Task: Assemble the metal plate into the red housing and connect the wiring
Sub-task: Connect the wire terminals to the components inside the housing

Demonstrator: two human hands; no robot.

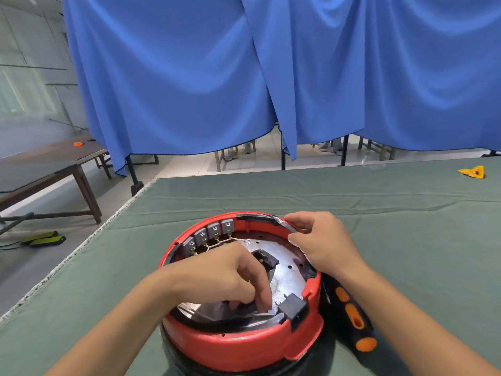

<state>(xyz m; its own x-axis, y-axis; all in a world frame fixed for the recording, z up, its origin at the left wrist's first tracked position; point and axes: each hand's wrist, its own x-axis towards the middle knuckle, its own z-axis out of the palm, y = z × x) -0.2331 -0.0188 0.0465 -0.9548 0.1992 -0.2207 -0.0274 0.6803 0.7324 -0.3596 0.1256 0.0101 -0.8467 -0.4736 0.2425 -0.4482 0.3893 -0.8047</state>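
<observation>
The round red housing [244, 346] sits on the green cloth in front of me, open side up. Inside it lies the shiny metal plate [287, 275] with small holes and a black part at its middle. Several grey terminal blocks [214, 230] with thin wires line the far left inner wall. My left hand [225, 275] reaches into the housing, fingers curled down onto a black piece at the near edge of the plate. My right hand [320, 242] grips the far right rim of the housing with curled fingers.
A black and orange screwdriver [352, 313] lies on the cloth right beside the housing. A yellow object [473, 172] sits at the far right of the table [379, 213]. Blue curtains hang behind. A wooden bench [54, 169] stands to the left.
</observation>
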